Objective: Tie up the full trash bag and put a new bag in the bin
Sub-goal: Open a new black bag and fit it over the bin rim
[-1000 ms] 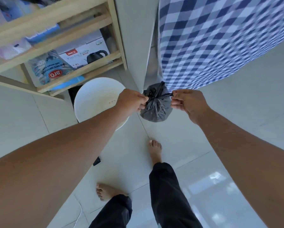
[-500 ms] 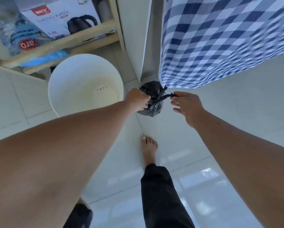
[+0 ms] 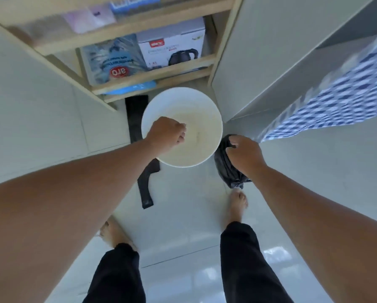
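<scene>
White bin [image 3: 213, 119] stands unlined; right hand [image 3: 245, 156] grips black trash bag [image 3: 223, 167].

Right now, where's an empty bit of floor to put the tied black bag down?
Bare tiles lie to the right, below the checked cloth and beside the right foot. More lie between both feet. Near the white bin it's crowded: a flat black bag and the shelf.
</scene>
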